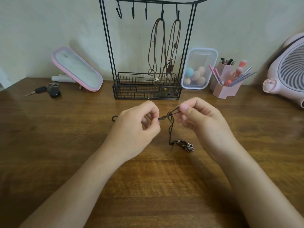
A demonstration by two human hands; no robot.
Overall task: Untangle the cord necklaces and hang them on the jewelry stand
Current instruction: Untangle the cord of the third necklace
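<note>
Between the hands, in the head view, the dark cord necklace (169,115) is stretched across its knot. If both ends are pulled apart, the knot is likely to be tightened. The cord is pinched by the curled fingers (154,120) of the left hand (136,127). Its loops are pinched by the right hand (200,119). Below the fingers, the pendant (189,146) lies on the bench (65,129). Beyond them, two necklaces (162,46) are hung on the jewelry stand (128,89).
</note>
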